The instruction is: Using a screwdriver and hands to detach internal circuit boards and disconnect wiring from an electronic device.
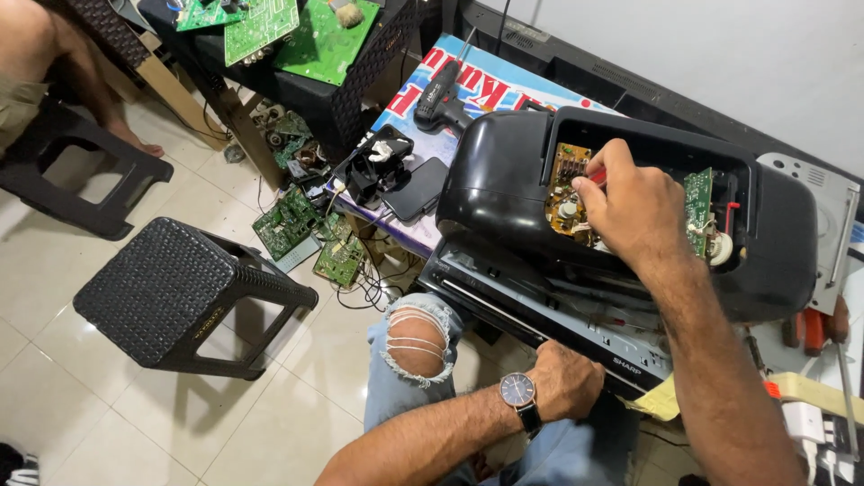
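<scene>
While right hand point(630, 202) grips red-handled tool point(598, 176), brown circuit board point(567, 193) lies beneath.

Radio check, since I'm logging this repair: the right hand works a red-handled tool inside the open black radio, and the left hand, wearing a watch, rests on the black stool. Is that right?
Not quite. The head view shows the left hand, watch on its wrist, resting on the edge of the grey player under the radio, not on the stool. The right hand does work a red-handled tool inside the radio.
</scene>
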